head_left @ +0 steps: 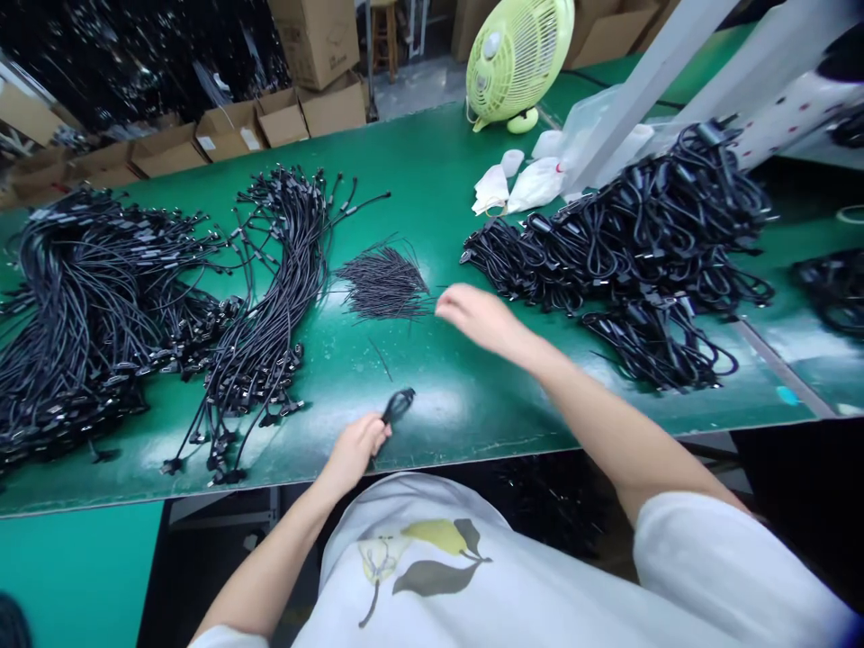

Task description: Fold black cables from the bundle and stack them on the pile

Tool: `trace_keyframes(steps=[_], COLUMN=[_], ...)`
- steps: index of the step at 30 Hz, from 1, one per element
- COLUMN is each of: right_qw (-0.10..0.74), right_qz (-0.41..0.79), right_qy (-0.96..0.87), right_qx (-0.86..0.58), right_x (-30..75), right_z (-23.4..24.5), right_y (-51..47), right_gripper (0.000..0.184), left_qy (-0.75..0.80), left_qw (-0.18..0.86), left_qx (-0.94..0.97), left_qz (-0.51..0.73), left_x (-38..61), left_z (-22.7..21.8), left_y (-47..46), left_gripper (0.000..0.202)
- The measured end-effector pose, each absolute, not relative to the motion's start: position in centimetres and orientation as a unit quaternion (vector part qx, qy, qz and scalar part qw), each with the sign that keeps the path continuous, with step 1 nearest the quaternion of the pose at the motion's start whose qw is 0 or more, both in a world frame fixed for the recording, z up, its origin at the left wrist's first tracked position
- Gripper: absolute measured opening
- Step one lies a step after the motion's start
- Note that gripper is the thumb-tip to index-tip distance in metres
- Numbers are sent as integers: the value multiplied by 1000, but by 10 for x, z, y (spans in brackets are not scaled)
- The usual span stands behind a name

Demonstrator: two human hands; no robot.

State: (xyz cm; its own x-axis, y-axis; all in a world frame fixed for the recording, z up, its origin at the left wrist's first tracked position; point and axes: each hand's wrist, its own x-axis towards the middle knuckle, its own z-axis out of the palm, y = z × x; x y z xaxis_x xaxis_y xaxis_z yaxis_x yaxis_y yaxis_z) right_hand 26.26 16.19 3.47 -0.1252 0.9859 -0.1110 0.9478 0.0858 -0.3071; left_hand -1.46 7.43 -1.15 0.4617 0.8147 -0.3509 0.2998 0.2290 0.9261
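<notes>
My left hand (pixel 357 447) is closed around a coiled black cable (pixel 399 405) near the table's front edge, and the loop sticks out past the fingers. My right hand (pixel 476 313) is at the right side of a pile of thin black twist ties (pixel 384 284), fingertips pinched together. Whether a tie is between those fingertips is too small to tell. One loose twist tie (pixel 380 359) lies between the pile and my left hand. Left of the pile stretches a bundle of uncoiled black cables (pixel 290 261) with connectors at both ends.
A larger heap of loose cables (pixel 87 297) covers the far left. Coiled, tied cables (pixel 627 225) are piled on the right of the green table (pixel 418 162). At the back stand a green fan (pixel 517 63), white bags (pixel 533 184), a slanted post (pixel 648 90) and cardboard boxes (pixel 229 130).
</notes>
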Motion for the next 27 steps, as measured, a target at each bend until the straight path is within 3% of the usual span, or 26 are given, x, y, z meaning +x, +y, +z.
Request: trace_keyframes(steps=[4, 8, 12, 14, 18, 21, 24, 27], right_qw=[23, -10, 48, 134, 269, 334, 355, 341], right_qz=[80, 76, 90, 204, 560, 658, 599, 376], right_qy=[-634, -620, -615, -638, -592, -522, -571, -724], right_qx=[-769, -781, -782, -730, -513, -429, -435, -467], right_x=[296, 297, 288, 273, 216, 177, 159, 155], right_z=[20, 5, 6, 7, 2, -5, -5, 3], right_y=[207, 209, 173, 146, 98, 80, 73, 66], right_gripper=[33, 27, 23, 17, 23, 30, 24, 22], left_qy=[430, 401, 392, 390, 365, 361, 393, 433], left_qw=[733, 762, 769, 775, 797, 786, 709, 635], left_qx=[386, 320, 299, 298, 303, 328, 386, 443], left_qz=[358, 395, 407, 399, 373, 380, 440, 462], left_x=[-6, 1, 3, 6, 14, 15, 7, -7], left_z=[0, 16, 18, 16, 12, 10, 8, 8], left_y=[84, 84, 81, 80, 76, 72, 71, 73], left_gripper=[38, 39, 40, 41, 60, 62, 52, 49])
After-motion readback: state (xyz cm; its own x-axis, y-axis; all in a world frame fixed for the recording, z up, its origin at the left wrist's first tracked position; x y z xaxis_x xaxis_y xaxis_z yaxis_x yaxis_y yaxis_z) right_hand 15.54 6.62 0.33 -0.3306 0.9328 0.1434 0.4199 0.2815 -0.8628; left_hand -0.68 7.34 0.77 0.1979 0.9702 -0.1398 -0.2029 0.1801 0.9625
